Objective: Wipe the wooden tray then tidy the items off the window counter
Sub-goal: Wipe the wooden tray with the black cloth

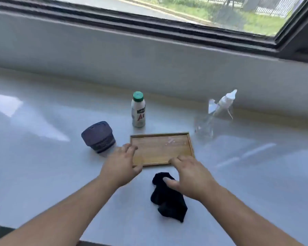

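Note:
A small wooden tray (160, 148) lies flat on the white window counter (43, 166), with pale smears near its far right part. My left hand (120, 165) rests over the tray's near left corner, fingers spread. My right hand (188, 176) hovers at the tray's near right edge, fingers apart, its thumb touching a crumpled black cloth (167, 197) that lies on the counter just in front of the tray. Neither hand grips anything.
A white bottle with a green cap (138, 110) stands behind the tray. A dark lidded container (98, 136) lies tilted to the left. A clear spray bottle with a white head (219, 110) stands at the right. The window wall (149, 55) rises behind.

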The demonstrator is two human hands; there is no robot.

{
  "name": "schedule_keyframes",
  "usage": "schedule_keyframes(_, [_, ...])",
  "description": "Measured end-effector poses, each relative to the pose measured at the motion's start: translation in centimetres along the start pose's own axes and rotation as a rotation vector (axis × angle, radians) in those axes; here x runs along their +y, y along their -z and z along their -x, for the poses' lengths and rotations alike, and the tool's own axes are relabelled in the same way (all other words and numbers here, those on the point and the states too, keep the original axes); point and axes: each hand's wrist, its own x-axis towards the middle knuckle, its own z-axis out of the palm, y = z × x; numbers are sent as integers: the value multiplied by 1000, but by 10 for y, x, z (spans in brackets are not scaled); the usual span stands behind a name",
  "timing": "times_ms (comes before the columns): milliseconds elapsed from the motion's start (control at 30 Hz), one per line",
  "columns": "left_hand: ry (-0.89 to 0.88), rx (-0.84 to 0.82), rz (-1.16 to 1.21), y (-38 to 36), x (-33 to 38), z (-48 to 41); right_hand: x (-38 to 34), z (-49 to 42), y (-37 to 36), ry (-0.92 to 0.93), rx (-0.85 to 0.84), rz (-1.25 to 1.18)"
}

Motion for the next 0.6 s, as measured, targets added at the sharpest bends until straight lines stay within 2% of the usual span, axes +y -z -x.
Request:
schedule_keyframes(133, [156,69,32,-42,-18,-7,3,18,-72,51,-284,66])
schedule_keyframes(233, [207,120,37,-66,-22,-19,10,23,-104,35,-280,47])
schedule_keyframes(367, [249,172,85,-82,-18,-34,19,10,-91,-52,-50,-142])
schedule_keyframes(467, [258,187,69,-92,-20,-41,33,-20,-57,-140,290,-272])
schedule_keyframes(533, [257,207,63,-96,-21,-44,49,-54,-41,-209,486,-290])
schedule_keyframes(600, [247,213,57,-100,-22,-46,61,-96,-33,-304,564,-257])
